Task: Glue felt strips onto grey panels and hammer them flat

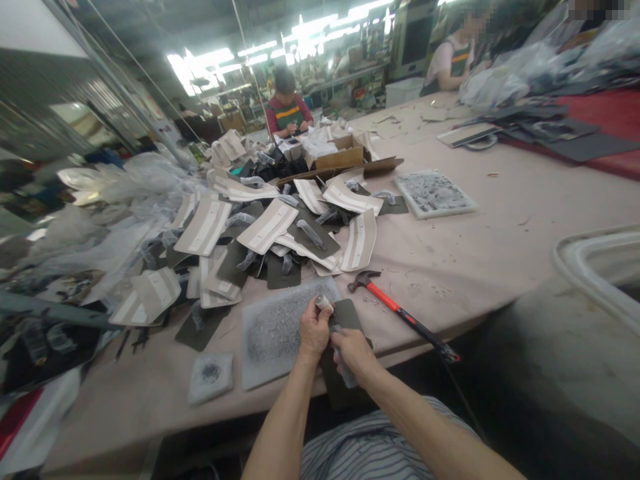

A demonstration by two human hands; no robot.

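Note:
My left hand [314,330] is closed at the right edge of a grey, scuffed pad [270,340]. From its fingers sticks the end of a short whitish cylindrical piece [324,303]; what it belongs to is hidden. Just to the right, my right hand [356,353] wraps around a plastic-wrapped handle [349,377]. The handle lies against a dark grey-green panel [350,317], which hangs over the table's front edge. Where the handle meets the panel is covered by my fingers. To the right lies a claw hammer [395,303] with a red and black handle.
A heap of curved cream panels [269,225] and dark panels with wrapped handles fills the table's middle left. A small wrapped block [211,377] sits front left, a speckled white slab [434,193] farther back. A large pale bin [590,333] stands right. Two people work beyond.

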